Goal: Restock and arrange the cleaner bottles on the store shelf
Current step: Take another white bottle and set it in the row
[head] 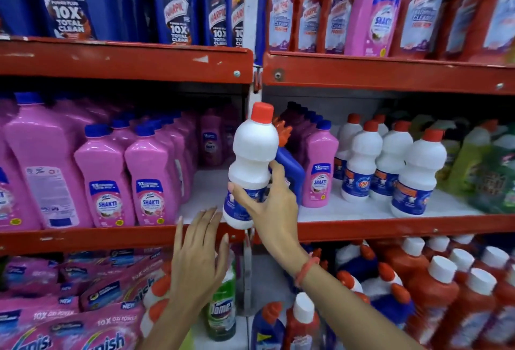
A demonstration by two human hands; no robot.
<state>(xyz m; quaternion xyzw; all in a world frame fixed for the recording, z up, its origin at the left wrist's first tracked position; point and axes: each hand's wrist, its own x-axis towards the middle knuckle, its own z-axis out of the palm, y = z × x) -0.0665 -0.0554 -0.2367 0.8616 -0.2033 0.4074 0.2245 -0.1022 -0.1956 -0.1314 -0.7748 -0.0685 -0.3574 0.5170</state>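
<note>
My right hand (267, 205) grips a white cleaner bottle with a red cap (252, 160) around its lower labelled part, upright, in front of the middle shelf's white upright post. My left hand (199, 252) hovers just below and left of it, fingers spread, holding nothing. On the middle shelf (390, 228) to the right stands a group of matching white red-capped bottles (390, 166). A tilted blue bottle (289, 171) leans behind the held one, next to a pink bottle (319, 171). A gap of bare white shelf (206, 188) lies left of the held bottle.
Pink Shakti bottles (106, 182) fill the middle shelf's left. Blue Harpic bottles (175, 4) and red ones (306, 7) stand on the top shelf. Below are pink pouches (69, 308), a green Domex bottle (223, 305) and red bottles with white caps (446, 294). Green bottles (485, 171) sit far right.
</note>
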